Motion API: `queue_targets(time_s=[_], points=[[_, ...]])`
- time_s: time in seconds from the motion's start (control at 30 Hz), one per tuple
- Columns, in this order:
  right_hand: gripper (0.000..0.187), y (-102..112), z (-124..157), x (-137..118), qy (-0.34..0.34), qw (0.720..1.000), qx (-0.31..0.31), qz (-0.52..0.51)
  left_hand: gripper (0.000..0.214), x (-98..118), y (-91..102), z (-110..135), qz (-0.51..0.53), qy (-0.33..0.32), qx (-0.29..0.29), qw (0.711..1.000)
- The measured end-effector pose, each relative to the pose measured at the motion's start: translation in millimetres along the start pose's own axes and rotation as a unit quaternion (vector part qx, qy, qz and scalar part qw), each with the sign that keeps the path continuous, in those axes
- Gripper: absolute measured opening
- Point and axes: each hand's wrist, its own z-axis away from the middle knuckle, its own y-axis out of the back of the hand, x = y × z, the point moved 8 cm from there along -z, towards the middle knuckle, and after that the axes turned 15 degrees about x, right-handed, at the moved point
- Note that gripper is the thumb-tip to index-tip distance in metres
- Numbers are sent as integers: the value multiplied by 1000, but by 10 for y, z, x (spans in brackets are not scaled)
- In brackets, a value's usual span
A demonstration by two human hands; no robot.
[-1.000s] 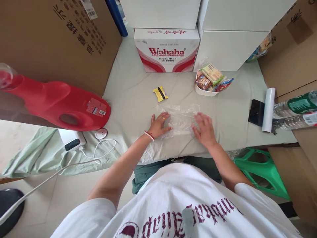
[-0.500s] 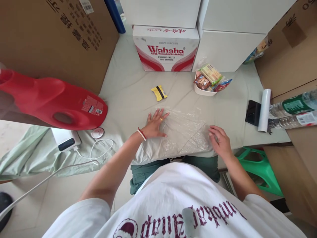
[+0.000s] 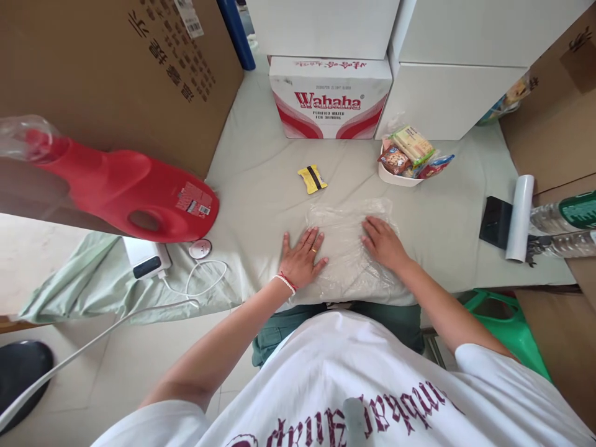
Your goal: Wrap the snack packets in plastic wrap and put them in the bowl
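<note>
A thin, clear plastic bag or sheet (image 3: pixel 347 248) lies wrinkled on the cloth-covered table (image 3: pixel 261 186) in front of me. My left hand (image 3: pixel 303 256) rests flat on its left side, fingers spread, with a ring and a bracelet showing. On the right part of the plastic lies my right hand (image 3: pixel 382 241), palm down with fingers stretched out. Just beyond the plastic sits a small yellow packet (image 3: pixel 313 179) with a black band. Neither hand grips anything.
Behind stands a Wahaha water box (image 3: pixel 330 99) beside white boxes (image 3: pixel 447 99). A white container of snacks (image 3: pixel 400 177) is at the back right. Left are a red jug (image 3: pixel 153 198) and a white power bank (image 3: pixel 148 257) with cable. Right are a white roll (image 3: pixel 520 217) and plastic bottles (image 3: pixel 572 214).
My right hand has moved left from the plastic's right edge onto the plastic. My left hand has slid a little toward me. The view has shifted slightly.
</note>
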Motion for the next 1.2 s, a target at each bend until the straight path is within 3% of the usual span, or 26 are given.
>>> queue_targets(time_s=[0.1, 0.2, 0.37, 0.43, 0.5, 0.57, 0.67, 0.77, 0.87, 0.93, 1.1, 1.2], points=[[51, 154, -432, 44, -40, 998, 49, -2, 76, -6, 21, -10, -7, -5, -5, 1000], [50, 99, -1062, -211, -46, 997, 61, -6, 80, 9, 31, -15, -12, -2, -6, 1000], [71, -557, -2030, -781, -83, 996, 34, 10, 81, 7, 35, -8, -11, 3, -8, 1000], [69, -842, -2215, -884, -113, 993, -5, 22, 81, 4, 41, -11, -10, 1, -11, 1000], [54, -973, -2268, -921, -117, 992, -35, 35, 82, 3, 43, -13, -9, -2, -14, 1000], [47, -887, -2214, -910, -86, 995, -36, 35, 84, 0, 41, -13, -8, -2, -16, 1000], [52, -446, -1936, -851, 8, 1000, -16, -16, 85, -4, 39, -10, -5, -2, -10, 1000], [54, 68, -1434, -817, 139, 981, -44, -125, 85, -2, 42, -8, 2, -4, -3, 1000], [51, 352, -904, -678, 182, 965, -87, -168, 85, 2, 47, -10, 4, -2, 0, 1000], [51, 343, -624, -580, 180, 965, -108, -160, 85, 8, 48, -14, 2, -3, 1, 1000], [53, -24, -230, -420, 146, 973, -141, -107, 84, -13, 17, -30, -8, -11, 10, 1000], [53, -46, -91, -378, 134, 978, -106, -123, 78, -59, 15, -4, -11, -11, 20, 1000]])
